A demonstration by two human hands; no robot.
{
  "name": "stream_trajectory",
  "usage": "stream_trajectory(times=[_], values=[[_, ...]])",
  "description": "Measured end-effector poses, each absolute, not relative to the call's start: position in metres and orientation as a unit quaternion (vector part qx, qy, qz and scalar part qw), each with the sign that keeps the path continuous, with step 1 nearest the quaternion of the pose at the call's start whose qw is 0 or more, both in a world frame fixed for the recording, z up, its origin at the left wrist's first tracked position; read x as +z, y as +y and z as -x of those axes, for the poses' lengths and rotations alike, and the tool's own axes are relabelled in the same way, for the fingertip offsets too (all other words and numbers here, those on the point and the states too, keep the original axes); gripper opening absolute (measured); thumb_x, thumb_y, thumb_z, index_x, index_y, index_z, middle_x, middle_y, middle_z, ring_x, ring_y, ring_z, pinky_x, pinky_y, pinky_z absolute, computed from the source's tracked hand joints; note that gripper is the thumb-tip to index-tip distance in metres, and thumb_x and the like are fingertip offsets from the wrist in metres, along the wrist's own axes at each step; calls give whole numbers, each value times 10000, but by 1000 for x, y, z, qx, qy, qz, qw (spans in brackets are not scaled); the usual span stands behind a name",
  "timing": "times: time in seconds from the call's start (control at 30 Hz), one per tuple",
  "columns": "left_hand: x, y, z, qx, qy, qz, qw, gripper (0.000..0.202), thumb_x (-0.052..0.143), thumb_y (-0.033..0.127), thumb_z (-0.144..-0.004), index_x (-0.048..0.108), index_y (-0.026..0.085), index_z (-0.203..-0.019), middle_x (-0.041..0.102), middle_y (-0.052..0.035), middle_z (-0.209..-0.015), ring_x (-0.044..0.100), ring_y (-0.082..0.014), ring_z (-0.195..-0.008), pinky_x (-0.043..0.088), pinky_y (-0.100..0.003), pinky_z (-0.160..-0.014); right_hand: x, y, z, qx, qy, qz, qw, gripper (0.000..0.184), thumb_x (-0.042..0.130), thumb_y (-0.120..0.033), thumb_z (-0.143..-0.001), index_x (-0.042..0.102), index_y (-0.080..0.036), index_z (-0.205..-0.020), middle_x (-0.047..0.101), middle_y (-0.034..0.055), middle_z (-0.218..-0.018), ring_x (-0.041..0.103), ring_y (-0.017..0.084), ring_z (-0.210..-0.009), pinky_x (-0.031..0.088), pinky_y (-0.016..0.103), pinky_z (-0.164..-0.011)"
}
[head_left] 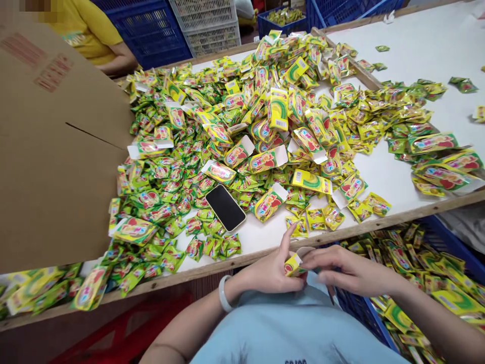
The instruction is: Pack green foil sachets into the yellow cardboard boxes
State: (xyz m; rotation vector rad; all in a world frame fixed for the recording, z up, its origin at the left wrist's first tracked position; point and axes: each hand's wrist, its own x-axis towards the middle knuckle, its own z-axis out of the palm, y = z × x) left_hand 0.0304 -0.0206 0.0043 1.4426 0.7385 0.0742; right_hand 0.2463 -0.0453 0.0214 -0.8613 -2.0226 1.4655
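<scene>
My left hand [271, 268], with a pale bangle at the wrist, holds a small yellow candy box [292, 265] in front of my body, its index finger stretched upward. At the box's upper end, the fingers of my right hand [341, 268] pinch near the raised flap. Just beyond my hands, a few yellow candy packets [316, 219] lie along the table's edge. A black-screened phone [226, 208] rests among green candy packets [195, 246] to the left. Several flattened or open candy boxes [271, 202] with white flaps are heaped farther back.
A large cardboard carton [56, 151] stands at left. The white table [386, 167] has a raised wooden rim [379, 226]. Below it at right, a blue crate [364, 308] holds many yellow boxes. Another person's arm [120, 59] and stacked crates [206, 28] are behind.
</scene>
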Motion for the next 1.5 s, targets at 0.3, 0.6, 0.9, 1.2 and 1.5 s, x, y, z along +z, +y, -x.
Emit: stream_trajectory(times=[0.3, 0.6, 0.9, 1.2, 1.5], values=[[-21, 20, -45, 210, 392, -818, 366, 329, 527, 308, -962, 536, 176, -1264, 596, -136, -1230, 568, -259, -1159, 455, -427, -1013, 33, -32, -376, -8, -574, 734, 363, 270, 639, -460, -909, 701, -249, -1066, 705, 45, -777, 620, 205, -582, 433, 313, -529], [-42, 20, -68, 87, 489, -847, 190, 408, 773, 382, -776, 553, 135, -1014, 584, -151, -1087, 566, -343, -1076, 484, -489, -888, -10, 31, -254, -22, -817, 562, 126, 290, 574, -364, -949, 661, -161, -1136, 695, 125, -1113, 642, 257, -965, 490, 304, -674], [-37, 23, -28, 288, 458, -554, 633, 360, 627, 396, -868, 471, 193, -1121, 687, -78, -973, 719, -229, -760, 567, -351, -651, -19, 40, -263, 196, -700, 589, 354, 221, 461, -304, -1003, 646, -185, -995, 683, 49, -772, 627, 187, -667, 476, 275, -578], [-13, 19, -27, 225, 336, -485, 775, 660, 432, 741, -879, 586, 144, -1116, 701, -107, -973, 721, -232, -775, 593, -346, -702, 19, 17, -243, 241, -853, 411, 211, 215, 444, -197, -1004, 645, -182, -930, 693, 59, -808, 654, 172, -716, 444, 248, -628], [-25, -3, -38, 306, 462, -652, 517, 380, 394, 499, -1000, 504, 182, -1178, 643, -73, -898, 639, -209, -747, 537, -349, -694, -24, -3, -222, 561, -545, 447, 434, 560, 692, -500, -845, 529, -223, -1303, 697, 87, -1051, 680, 183, -791, 557, 257, -542]])
